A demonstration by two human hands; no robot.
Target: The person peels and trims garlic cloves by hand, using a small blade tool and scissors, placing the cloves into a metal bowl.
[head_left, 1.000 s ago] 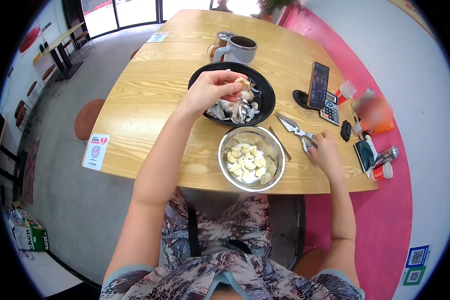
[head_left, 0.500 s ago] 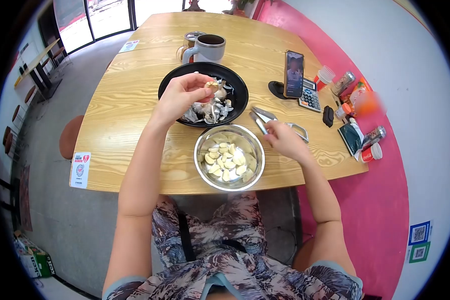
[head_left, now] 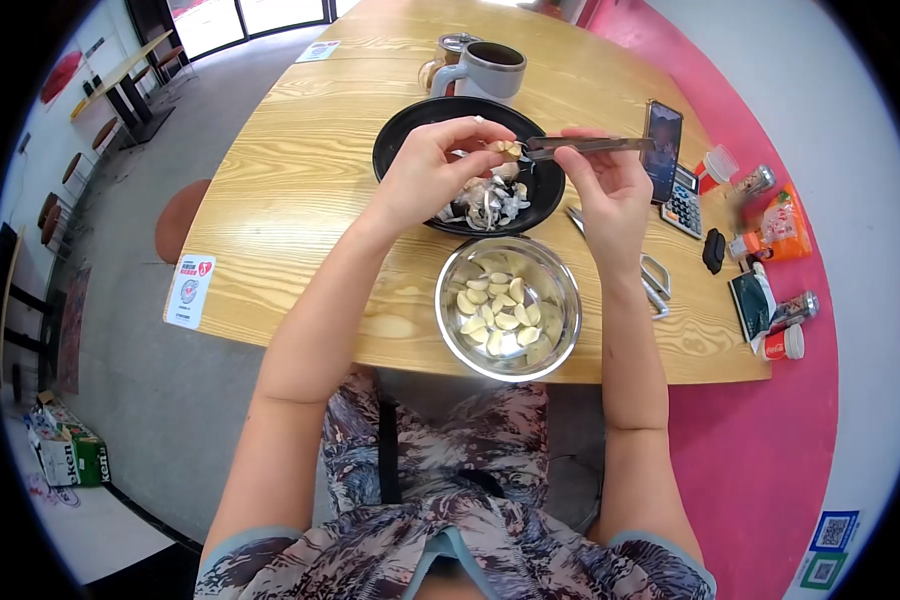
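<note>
Over the black pan (head_left: 390, 150), my left hand (head_left: 440, 170) pinches a garlic clove (head_left: 507, 148) between thumb and fingertips. Level with it, my right hand (head_left: 610, 190) grips metal tweezers (head_left: 590, 145), whose tip reaches the clove. Garlic and loose skins (head_left: 488, 203) lie in the pan below. Nearer the table edge stands a steel bowl (head_left: 450, 330) with several peeled cloves (head_left: 505, 321) in it. Scissors (head_left: 656, 285) lie on the table, partly hidden behind my right forearm.
Behind the pan stand a grey mug (head_left: 492, 72) and a lidded glass jar (head_left: 457, 45). At right are a phone (head_left: 662, 150) on a stand, a calculator (head_left: 682, 205), a black case (head_left: 713, 250), an orange packet (head_left: 785, 225), shakers and paper cups on the wooden table (head_left: 300, 190).
My right hand has picked up the tweezers from beside the bowl and brought them up to the clove. My left hand still holds the clove over the pan. The camera view has shifted.
</note>
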